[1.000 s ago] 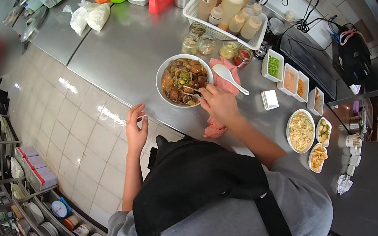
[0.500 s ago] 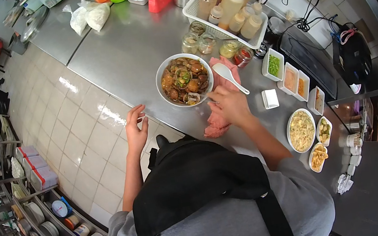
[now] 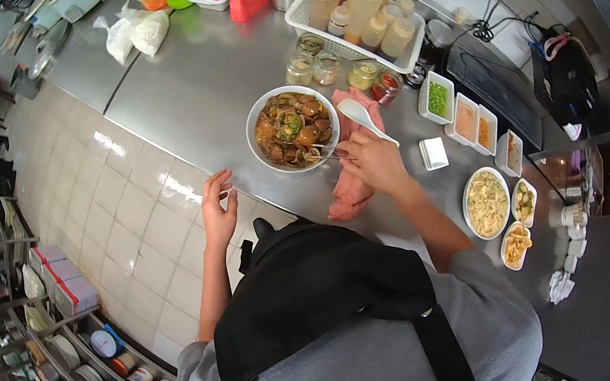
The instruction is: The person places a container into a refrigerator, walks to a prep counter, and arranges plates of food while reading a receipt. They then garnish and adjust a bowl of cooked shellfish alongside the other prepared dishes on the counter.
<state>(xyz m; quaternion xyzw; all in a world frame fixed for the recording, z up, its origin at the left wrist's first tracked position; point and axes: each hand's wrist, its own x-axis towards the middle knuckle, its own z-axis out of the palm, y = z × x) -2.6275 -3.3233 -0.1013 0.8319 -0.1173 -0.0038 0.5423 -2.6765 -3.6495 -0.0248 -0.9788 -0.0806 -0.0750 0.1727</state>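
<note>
A white bowl (image 3: 255,151) of dark glazed clams or similar shells (image 3: 283,125), topped with chopped green, stands near the counter's edge. My right hand (image 3: 375,163) is closed on slim metal tweezers (image 3: 326,152), whose tips reach the food at the bowl's right side. Under and beside that hand lies a crumpled pink cloth (image 3: 350,193). A white spoon (image 3: 362,116) rests on the cloth's upper part, just above my fingers. My left hand (image 3: 219,207) hovers off the counter's front edge, fingers apart and holding nothing.
Behind the bowl are small glass jars (image 3: 326,67) and a white basket (image 3: 414,58) of squeeze bottles. To the right stand tubs of chopped green (image 3: 437,99) and other toppings, small white dishes (image 3: 434,154) and an oval dish of food (image 3: 487,203). Shelving (image 3: 82,358) lines the left.
My right hand has shifted slightly, and the tweezers now show extending from it into the bowl's right side. My left hand stays nearly still. The view has shifted a little.
</note>
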